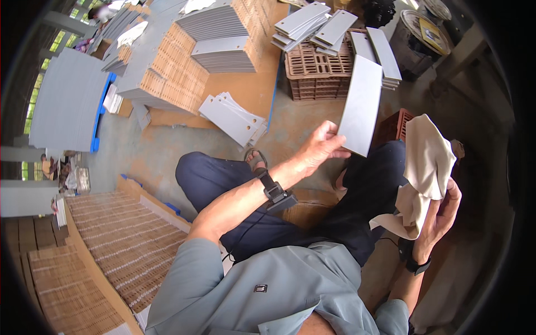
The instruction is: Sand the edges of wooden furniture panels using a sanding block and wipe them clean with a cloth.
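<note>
My left hand (325, 144) pinches the near end of a flat, light grey rectangular panel (363, 103), thumb on its face. The panel is tilted up and stretches away from me, its far end overlapping other grey panels. On the right, my right hand (442, 215) has its fingers around a crumpled beige cloth (429, 159), which rises above the hand and droops toward my knee. Cloth and panel are apart. Part of the right hand's grip is hidden behind the folds.
Ahead, a brown plastic crate (318, 72) carries several grey panels (304, 22) with holes. Tall panel stacks (173, 78) stand at the left on brown board, with loose panels (233, 120) near my foot. A dark bucket (416, 42) and a reddish crate (397, 125) are at the right.
</note>
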Available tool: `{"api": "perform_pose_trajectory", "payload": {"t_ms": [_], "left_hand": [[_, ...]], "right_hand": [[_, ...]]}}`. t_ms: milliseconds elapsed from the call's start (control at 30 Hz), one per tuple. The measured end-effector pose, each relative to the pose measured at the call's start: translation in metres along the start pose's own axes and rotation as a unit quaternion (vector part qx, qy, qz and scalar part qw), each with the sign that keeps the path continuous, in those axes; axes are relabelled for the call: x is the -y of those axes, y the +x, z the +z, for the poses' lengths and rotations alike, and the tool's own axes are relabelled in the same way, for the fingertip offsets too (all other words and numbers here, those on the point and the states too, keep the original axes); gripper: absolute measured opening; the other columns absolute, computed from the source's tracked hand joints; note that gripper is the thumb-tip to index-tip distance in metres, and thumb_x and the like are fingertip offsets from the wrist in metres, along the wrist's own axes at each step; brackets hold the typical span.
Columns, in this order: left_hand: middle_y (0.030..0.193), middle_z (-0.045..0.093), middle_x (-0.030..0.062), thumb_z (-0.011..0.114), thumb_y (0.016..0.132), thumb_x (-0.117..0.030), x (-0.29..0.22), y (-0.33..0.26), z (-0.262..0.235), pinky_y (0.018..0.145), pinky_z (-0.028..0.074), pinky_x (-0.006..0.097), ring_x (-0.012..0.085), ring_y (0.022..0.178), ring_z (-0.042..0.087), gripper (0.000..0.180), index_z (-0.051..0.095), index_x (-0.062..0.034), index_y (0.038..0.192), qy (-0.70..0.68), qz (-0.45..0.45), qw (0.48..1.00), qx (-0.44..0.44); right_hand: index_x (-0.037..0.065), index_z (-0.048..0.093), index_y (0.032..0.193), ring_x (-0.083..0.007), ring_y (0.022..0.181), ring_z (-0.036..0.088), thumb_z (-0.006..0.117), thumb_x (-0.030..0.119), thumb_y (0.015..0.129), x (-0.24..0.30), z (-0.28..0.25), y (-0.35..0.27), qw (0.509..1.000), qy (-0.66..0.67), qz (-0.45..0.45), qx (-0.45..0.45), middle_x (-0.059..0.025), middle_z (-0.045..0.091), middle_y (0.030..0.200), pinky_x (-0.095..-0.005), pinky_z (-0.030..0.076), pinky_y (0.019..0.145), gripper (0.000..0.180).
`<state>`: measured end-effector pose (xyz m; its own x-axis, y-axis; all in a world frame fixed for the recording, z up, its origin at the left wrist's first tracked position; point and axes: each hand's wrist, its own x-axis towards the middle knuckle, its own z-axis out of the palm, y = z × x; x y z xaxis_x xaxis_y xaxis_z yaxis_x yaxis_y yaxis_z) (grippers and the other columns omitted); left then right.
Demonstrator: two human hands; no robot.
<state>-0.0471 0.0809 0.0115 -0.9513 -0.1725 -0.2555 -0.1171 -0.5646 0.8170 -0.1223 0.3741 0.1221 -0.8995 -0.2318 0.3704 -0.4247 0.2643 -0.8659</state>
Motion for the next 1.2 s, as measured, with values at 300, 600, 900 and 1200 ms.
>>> {"api": "perform_pose_trajectory", "payload": {"t_ms": [300,600,900,1200], "left_hand": [[0.121,0.062,0.0092,0.057,0.107,-0.018,0.011,-0.085,0.033,0.091,0.058,0.033,0.0166,0.106,0.065,0.036,0.044,-0.0029,0.138,-0.012,0.028,0.999,0.038],[0.118,0.065,0.0106,0.059,0.107,-0.026,0.004,-0.14,0.02,0.093,0.056,0.037,0.0178,0.106,0.066,0.032,0.048,-0.0031,0.127,-0.047,-0.033,0.995,0.081],[0.125,0.065,0.0139,0.054,0.108,-0.014,-0.014,-0.142,-0.02,0.099,0.057,0.042,0.022,0.115,0.065,0.027,0.047,-0.0018,0.131,0.004,0.093,0.994,-0.059],[0.127,0.064,0.0152,0.053,0.108,-0.011,-0.012,-0.118,-0.026,0.101,0.057,0.044,0.0232,0.117,0.065,0.025,0.046,-0.0023,0.131,0.083,0.145,0.979,-0.119]], "right_hand": [[0.011,0.063,0.134,-0.0421,0.139,0.043,0.063,0.038,0.097,0.018,0.109,0.026,0.867,-0.261,-0.292,0.307,-0.0162,0.054,0.143,-0.0565,0.028,0.12,0.046],[0.009,0.065,0.126,-0.038,0.107,0.064,0.058,0.012,0.1,-0.082,0.121,0.142,0.921,-0.281,-0.122,0.239,-0.0203,0.064,0.115,-0.0423,0.053,0.091,0.027],[0.0,0.064,0.132,-0.0139,0.09,0.069,0.061,0.028,0.105,-0.09,0.111,0.144,0.966,0.171,0.162,0.107,-0.0103,0.072,0.108,-0.0268,0.056,0.077,0.039],[0.003,0.059,0.132,-0.0114,0.095,0.069,0.066,0.024,0.103,-0.04,0.171,0.069,0.874,0.383,0.243,0.172,-0.0064,0.071,0.113,-0.0258,0.058,0.082,0.036]]}}
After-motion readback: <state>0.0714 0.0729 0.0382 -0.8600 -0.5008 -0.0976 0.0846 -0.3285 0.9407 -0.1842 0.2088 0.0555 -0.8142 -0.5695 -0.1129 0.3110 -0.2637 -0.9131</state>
